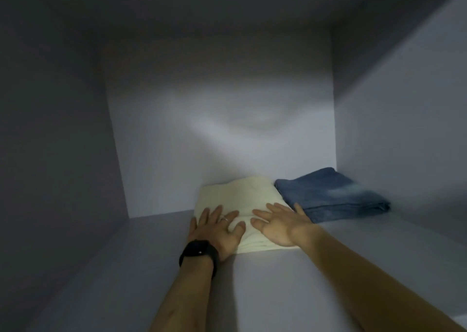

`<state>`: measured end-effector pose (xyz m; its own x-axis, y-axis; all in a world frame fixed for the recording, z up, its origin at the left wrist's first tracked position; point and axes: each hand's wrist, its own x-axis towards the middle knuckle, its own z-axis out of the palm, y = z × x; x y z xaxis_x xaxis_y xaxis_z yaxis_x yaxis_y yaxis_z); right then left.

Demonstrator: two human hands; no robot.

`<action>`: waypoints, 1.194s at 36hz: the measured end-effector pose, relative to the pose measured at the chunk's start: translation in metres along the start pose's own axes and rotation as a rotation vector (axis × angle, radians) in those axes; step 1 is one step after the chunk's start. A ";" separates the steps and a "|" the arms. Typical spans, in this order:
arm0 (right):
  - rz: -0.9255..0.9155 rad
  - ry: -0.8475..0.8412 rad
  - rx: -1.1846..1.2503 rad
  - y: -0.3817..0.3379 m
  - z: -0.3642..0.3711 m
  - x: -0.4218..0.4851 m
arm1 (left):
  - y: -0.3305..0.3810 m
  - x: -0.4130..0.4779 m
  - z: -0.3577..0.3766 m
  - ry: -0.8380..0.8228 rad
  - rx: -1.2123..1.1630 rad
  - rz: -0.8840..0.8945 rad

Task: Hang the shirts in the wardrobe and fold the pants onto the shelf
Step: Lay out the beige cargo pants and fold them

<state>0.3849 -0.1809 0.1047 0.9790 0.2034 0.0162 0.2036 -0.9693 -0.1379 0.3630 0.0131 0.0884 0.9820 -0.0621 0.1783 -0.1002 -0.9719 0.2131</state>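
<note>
Folded cream pants (237,197) lie on the white wardrobe shelf (290,281), near the back wall. My left hand (217,228), with a ring and a black wrist band, rests flat on the left front part of the cream pants, fingers straight and spread. My right hand (280,224) lies flat on their right front part, fingers straight. Folded blue jeans (331,192) sit just to the right of the cream pants, touching or nearly touching them, close to the right wall.
The compartment is closed in by a left wall (58,154), a back wall (222,129), a right wall (404,129) and a ceiling. Bare shelf surface stretches to the left of the cream pants and in front of both piles.
</note>
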 end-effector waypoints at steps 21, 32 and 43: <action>0.061 -0.003 0.019 -0.004 0.008 0.114 | -0.011 0.070 -0.011 -0.146 0.009 -0.142; 0.113 -0.017 -0.066 -0.011 0.005 0.118 | -0.016 0.087 -0.007 -0.151 -0.002 -0.127; 0.010 0.230 0.129 -0.011 -0.019 0.024 | -0.009 0.084 -0.016 0.020 0.070 -0.135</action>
<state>0.4066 -0.1682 0.1251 0.9610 0.1426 0.2371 0.2050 -0.9425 -0.2639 0.4439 0.0202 0.1170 0.9823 0.0740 0.1723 0.0446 -0.9847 0.1687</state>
